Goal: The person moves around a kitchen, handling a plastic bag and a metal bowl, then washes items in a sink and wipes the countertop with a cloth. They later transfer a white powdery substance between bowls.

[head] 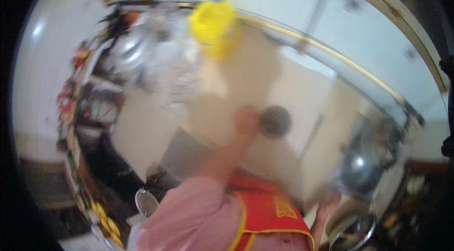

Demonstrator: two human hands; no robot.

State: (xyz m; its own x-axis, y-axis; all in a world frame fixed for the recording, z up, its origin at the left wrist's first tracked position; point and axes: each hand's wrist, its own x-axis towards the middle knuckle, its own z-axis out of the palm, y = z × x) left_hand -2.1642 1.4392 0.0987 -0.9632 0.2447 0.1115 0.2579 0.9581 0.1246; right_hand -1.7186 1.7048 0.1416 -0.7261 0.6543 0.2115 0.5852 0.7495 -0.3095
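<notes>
My left hand (246, 120) reaches out over the pale floor or worktop (212, 84); its fingers are blurred. Directly beside it, touching or very close, is a dark round object (275, 122); whether I hold it cannot be told. Low on the right, my right hand (330, 199) is near a shiny rounded metal vessel (361, 166), and blur hides its fingers. Below that hand lies the bright rim of a round pan or pot (370, 229). A red apron with yellow edging (269, 212) covers my front.
A yellow container with a blue top (212, 20) stands at the far side. To its left are metal pans (131, 49). A yellowish pipe (330, 50) runs along the white wall. A round mesh strainer (147, 201) is at lower left.
</notes>
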